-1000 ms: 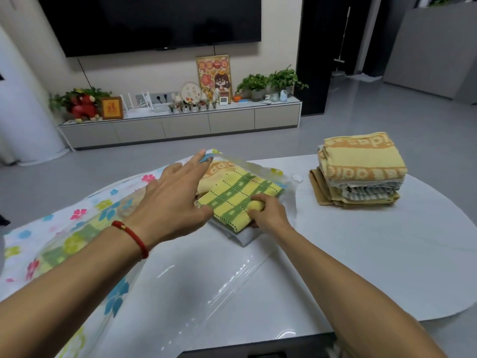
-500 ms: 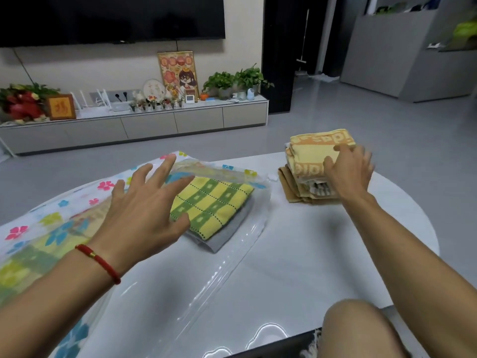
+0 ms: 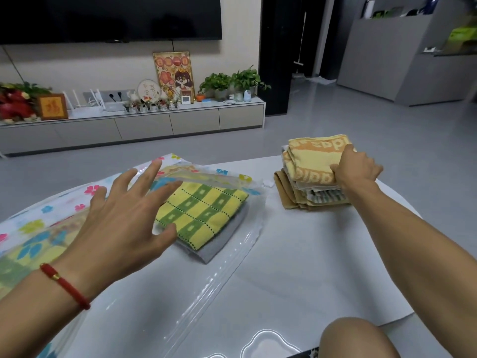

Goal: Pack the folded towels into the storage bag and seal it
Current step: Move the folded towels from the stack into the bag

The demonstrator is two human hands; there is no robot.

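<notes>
A clear storage bag [image 3: 240, 244] printed with flowers lies flat on the white table [image 3: 296, 267], its mouth facing right. Inside the mouth rest a yellow-and-green checked towel [image 3: 204, 210] and a grey towel [image 3: 222, 244] beneath it. My left hand [image 3: 124, 215] hovers open, fingers spread, over the bag just left of the checked towel. A stack of folded towels [image 3: 302, 192] stands at the table's far right. My right hand [image 3: 358, 169] grips the right side of the top yellow-and-orange towel [image 3: 312, 158] of that stack.
The table's rounded edge curves close behind and to the right of the stack. My knee [image 3: 358, 339] shows at the near edge. A low TV cabinet [image 3: 144, 125] with plants and frames stands across the grey floor.
My right hand left the checked towel in the bag, reached right to the stack and closed on its top towel. My left hand lifted off the bag and spread.
</notes>
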